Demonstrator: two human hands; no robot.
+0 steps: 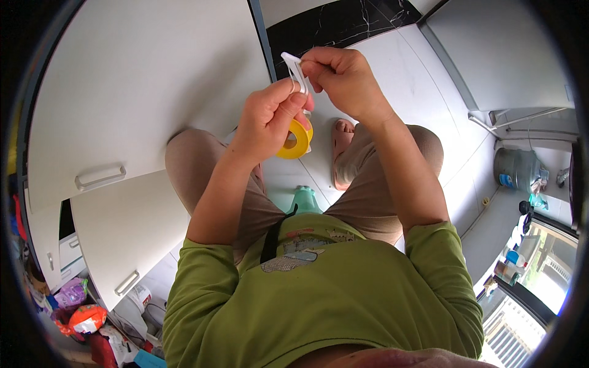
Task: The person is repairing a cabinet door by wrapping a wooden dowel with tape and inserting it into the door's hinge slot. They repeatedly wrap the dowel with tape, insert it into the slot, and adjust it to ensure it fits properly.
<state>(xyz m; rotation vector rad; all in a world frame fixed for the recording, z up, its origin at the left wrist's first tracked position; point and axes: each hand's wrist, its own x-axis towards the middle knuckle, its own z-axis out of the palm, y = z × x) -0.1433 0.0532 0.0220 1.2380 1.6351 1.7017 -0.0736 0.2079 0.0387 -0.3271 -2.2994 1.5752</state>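
In front of me, over the gap between my knees, my left hand (268, 116) grips a thin white plastic piece (294, 65) between thumb and fingers. This piece looks like a narrow, open frame or loop, and its top end sticks up. My right hand (346, 80) is closed in a pinch at the upper right edge of the same piece; the exact grip of its fingertips is partly hidden. Just below my left fingers is a yellow ring-shaped roll (297, 141), like a roll of tape. I cannot tell whether it hangs from the hand or lies lower.
A white cabinet door (147, 80) with a handle stands at the left. White floor tiles (411, 80) reach a black marbled strip (337, 24). Between my legs is a pale green plastic object (305, 200). Bags (86, 319) crowd the lower left; a water jug (516, 169) sits right.
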